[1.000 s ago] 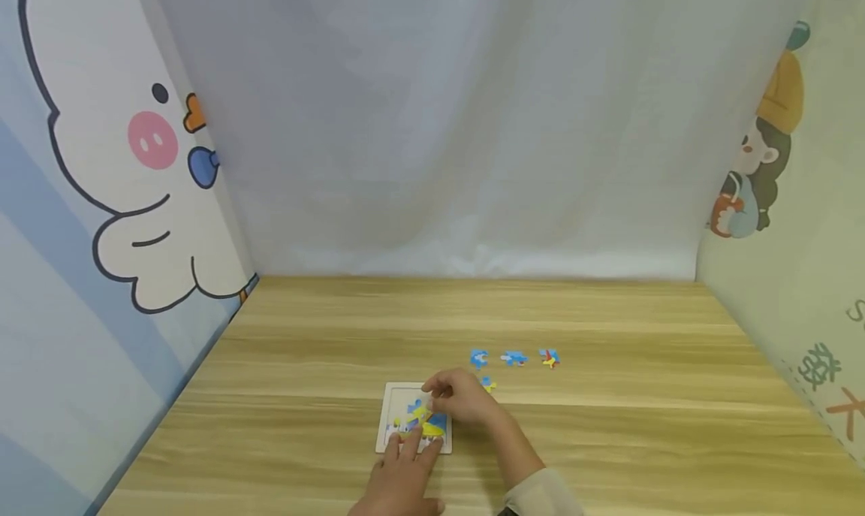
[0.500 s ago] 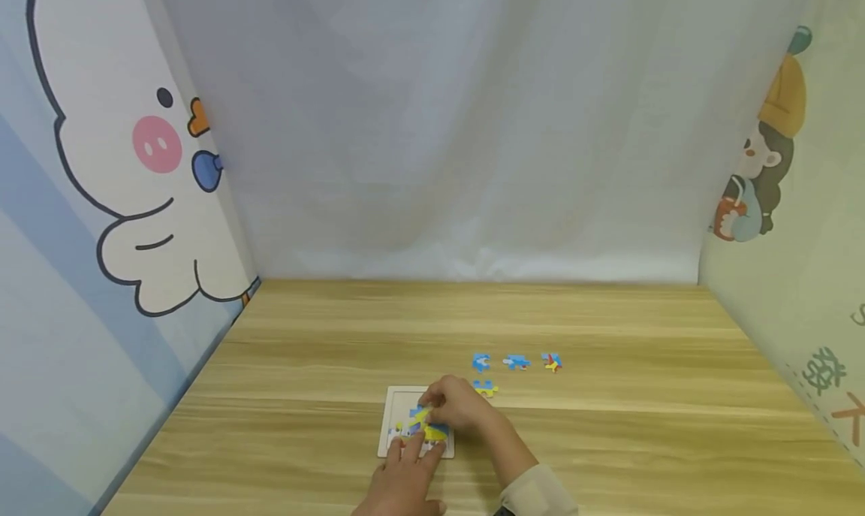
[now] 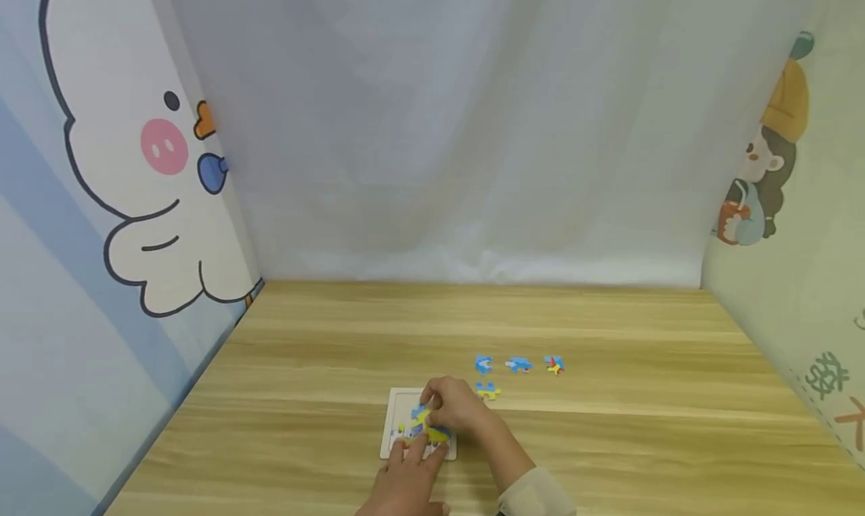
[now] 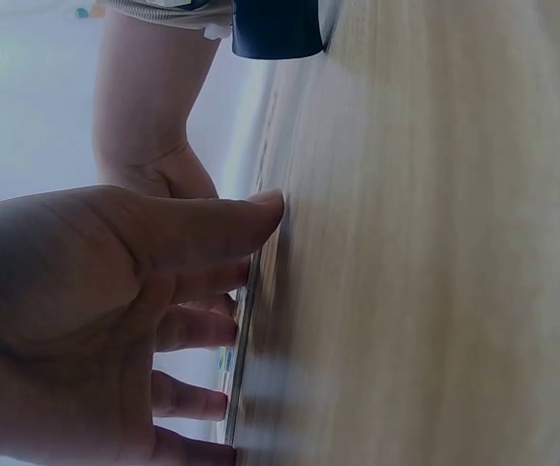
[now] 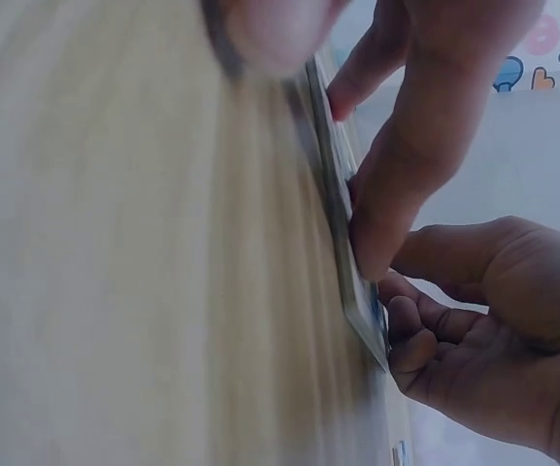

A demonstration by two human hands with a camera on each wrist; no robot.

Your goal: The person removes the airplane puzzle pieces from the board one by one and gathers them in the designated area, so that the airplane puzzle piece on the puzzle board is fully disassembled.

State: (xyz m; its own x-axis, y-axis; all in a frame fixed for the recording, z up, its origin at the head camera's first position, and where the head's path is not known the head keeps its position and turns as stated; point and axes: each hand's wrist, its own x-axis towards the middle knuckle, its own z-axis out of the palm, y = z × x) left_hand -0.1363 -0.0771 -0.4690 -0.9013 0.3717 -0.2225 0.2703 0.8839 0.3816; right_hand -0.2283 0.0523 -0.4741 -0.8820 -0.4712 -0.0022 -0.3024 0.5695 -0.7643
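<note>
A small pale-rimmed puzzle board [image 3: 390,418] lies near the front of the table. Blue and yellow pieces [image 3: 438,434] fill part of its inside. My left hand [image 3: 407,477] rests its spread fingers along the board's near side; in the left wrist view the thumb [image 4: 231,228] lies at the table beside the board's edge. Over the board's right half, my right hand [image 3: 456,409] pinches a puzzle piece between thumb and curled fingers, mostly hidden by them. From the right wrist view, those fingers [image 5: 415,349] are right at the board's surface [image 5: 357,291].
Beyond the board to the right, three loose puzzle pieces [image 3: 519,364] lie in a row. Another loose piece [image 3: 488,390], blue and yellow, sits nearer, beside my right hand. A white curtain [image 3: 473,163] hangs behind the wooden table [image 3: 608,426], with printed walls either side.
My right hand has come down slightly over the board and its fingers have closed in, uncovering the nearest loose piece. The left hand keeps its place. The head view has shifted a little.
</note>
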